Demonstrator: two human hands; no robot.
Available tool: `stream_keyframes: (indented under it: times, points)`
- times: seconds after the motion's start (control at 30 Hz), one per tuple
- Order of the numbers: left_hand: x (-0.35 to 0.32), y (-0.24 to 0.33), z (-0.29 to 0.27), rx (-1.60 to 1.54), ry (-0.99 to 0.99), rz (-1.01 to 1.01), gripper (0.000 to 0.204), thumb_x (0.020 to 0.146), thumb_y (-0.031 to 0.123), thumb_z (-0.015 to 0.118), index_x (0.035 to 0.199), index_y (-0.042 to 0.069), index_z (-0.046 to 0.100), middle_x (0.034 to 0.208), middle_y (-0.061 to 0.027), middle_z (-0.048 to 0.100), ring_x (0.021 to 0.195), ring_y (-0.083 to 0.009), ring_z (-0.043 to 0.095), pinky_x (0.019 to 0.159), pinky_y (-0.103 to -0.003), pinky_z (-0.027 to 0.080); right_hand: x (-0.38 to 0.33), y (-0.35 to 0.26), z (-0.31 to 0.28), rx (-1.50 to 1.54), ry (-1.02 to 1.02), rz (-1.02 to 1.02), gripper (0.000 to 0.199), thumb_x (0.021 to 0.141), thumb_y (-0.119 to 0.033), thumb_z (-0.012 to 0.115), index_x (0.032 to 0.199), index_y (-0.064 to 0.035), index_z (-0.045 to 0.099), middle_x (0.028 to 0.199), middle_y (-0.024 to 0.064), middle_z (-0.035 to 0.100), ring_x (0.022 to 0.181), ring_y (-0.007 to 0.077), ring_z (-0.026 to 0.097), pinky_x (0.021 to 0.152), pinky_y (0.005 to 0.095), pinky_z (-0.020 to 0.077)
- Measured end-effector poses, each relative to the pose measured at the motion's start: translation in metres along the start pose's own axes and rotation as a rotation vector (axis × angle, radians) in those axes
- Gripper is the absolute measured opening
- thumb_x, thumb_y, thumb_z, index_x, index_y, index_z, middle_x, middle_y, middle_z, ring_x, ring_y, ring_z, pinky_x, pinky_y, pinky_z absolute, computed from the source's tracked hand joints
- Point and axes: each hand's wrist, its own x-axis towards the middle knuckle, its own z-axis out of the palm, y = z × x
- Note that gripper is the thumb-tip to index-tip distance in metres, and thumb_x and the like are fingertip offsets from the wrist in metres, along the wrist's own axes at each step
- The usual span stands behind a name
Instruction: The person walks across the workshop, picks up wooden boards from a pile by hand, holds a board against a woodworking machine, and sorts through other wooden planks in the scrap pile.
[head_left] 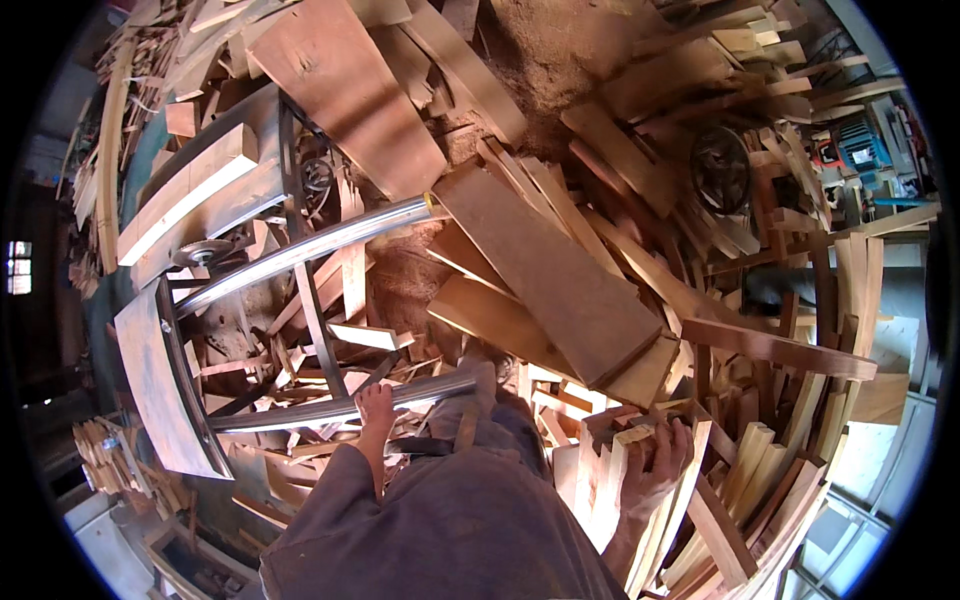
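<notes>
Head: hands (375,405) at rail (430,391), wood (633,436)

The left hand (374,403) covered a stretch of the silver rail (430,390), and its grip on the underside was out of sight. Around the right hand (662,455), crowded timber made it unclear whether the fingers closed on the pale wood piece (632,436) or only touched it. The dark garment (450,530), cut off by the lower edge, hid much of the person's legs. The upper edge cropped the broad board (345,90). The blue object (858,145) near the right rim was too small to identify.
</notes>
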Motion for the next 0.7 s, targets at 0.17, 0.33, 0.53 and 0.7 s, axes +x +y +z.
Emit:
stream_keyframes:
  times: [0.17, 0.33, 0.53, 0.7]
  points:
    - [0.001, -0.008, 0.002, -0.020, -0.034, -0.015, 0.064, 0.059, 0.047, 0.089, 0.110, 0.018, 0.062, 0.112, -0.0054, 0.060, 0.114, -0.0282, 0.053, 0.099, -0.050, 0.037, -0.001, -0.006, -0.002, -0.008, 0.048, -0.003, 0.048, 0.089, -0.040, 0.067, 0.113, 0.0012, 0.066, 0.130, 0.0193, 0.055, 0.124, 0.0415, 0.046, 0.106, 0.0554, 0.0380]
    - [0.002, 0.000, -0.004, -0.028, -0.060, -0.032, 0.067, 0.060, 0.048, 0.088, 0.114, 0.017, 0.062, 0.115, -0.0075, 0.061, 0.116, -0.0313, 0.053, 0.101, -0.050, 0.035, -0.001, -0.005, -0.004, -0.043, 0.052, -0.035, 0.054, 0.082, -0.046, 0.074, 0.112, -0.0013, 0.066, 0.130, 0.0188, 0.054, 0.125, 0.0416, 0.045, 0.104, 0.0555, 0.0394]
    - [0.003, -0.003, -0.001, -0.051, -0.075, -0.048, 0.068, 0.059, 0.048, 0.088, 0.113, 0.017, 0.063, 0.114, -0.0092, 0.060, 0.117, -0.0329, 0.053, 0.101, -0.051, 0.035, -0.003, -0.004, -0.005, -0.023, 0.084, -0.058, 0.053, 0.073, -0.037, 0.081, 0.109, -0.0005, 0.067, 0.126, 0.0194, 0.055, 0.125, 0.0417, 0.045, 0.105, 0.0555, 0.0397]
    - [-0.005, -0.003, 0.000, -0.032, -0.072, -0.060, 0.070, 0.056, 0.049, 0.089, 0.113, 0.019, 0.063, 0.114, -0.0091, 0.061, 0.117, -0.0328, 0.053, 0.101, -0.052, 0.035, -0.008, -0.005, -0.007, -0.014, 0.086, -0.060, 0.048, 0.072, -0.027, 0.081, 0.109, -0.0005, 0.067, 0.128, 0.0185, 0.055, 0.127, 0.0405, 0.044, 0.106, 0.0544, 0.0388]
